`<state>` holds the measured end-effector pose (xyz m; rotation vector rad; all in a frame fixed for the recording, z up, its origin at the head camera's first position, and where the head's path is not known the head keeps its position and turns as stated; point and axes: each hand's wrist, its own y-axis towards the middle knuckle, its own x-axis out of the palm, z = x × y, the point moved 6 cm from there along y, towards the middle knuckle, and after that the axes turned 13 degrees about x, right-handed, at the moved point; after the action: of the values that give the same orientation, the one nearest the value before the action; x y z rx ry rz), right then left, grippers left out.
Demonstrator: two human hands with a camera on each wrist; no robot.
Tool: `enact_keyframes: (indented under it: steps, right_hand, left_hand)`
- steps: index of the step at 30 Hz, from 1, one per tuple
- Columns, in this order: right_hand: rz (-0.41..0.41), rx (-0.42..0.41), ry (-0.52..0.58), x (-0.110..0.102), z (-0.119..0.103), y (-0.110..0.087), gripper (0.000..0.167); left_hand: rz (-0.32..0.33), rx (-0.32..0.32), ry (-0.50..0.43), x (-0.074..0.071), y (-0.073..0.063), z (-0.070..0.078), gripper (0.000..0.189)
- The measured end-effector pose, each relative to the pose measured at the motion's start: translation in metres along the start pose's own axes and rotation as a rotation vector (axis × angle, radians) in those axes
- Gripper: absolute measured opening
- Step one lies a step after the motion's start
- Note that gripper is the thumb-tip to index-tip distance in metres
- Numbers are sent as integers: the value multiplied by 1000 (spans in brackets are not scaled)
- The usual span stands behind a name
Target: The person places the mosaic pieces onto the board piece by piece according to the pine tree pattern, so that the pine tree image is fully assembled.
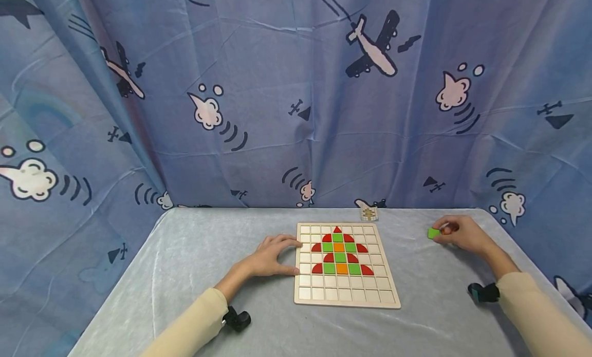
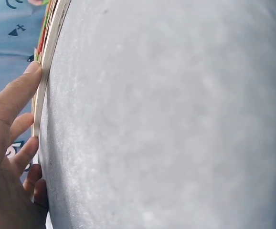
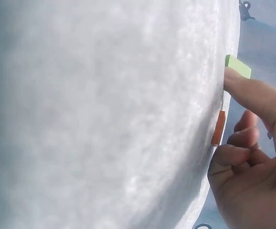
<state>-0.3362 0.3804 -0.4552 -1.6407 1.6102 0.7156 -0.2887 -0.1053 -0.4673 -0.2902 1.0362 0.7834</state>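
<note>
A wooden grid board (image 1: pixel 324 295) lies on the table, bearing red, green and orange tiles in a stepped tree-like pattern. My left hand (image 1: pixel 273 257) rests at the board's left edge, thumb and fingertips against the rim with the fingers loosely spread. Off to the right, my right hand (image 1: pixel 464 233) pinches a green square tile (image 1: pixel 433 233) by its thumb and fingertips. An orange tile (image 3: pixel 218 129) shows beside the curled fingers of that hand in the right wrist view, close over the cloth.
A small patterned card (image 1: pixel 369 213) lies behind the board, near the table's back edge. Grey cloth (image 1: pixel 199 244) covers the table. A blue printed curtain (image 1: pixel 259 100) hangs behind it. Each wrist wears a black camera (image 1: pixel 237 320).
</note>
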Motion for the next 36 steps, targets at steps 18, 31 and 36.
enact_keyframes:
  steps: [18, 31, 36]
  right_hand:
    - [50, -113, -35, -3, -9, -12, 13]
    - [48, -185, 70, -1, -43, -34, 20]
    - [52, -231, 123, 6, -55, -44, 20]
  left_hand:
    - [0, 0, -8, 0, 0, 1, 67]
    - [-2, -7, 0, 0, 0, 0, 68]
    - [0, -2, 1, 1, 0, 0, 69]
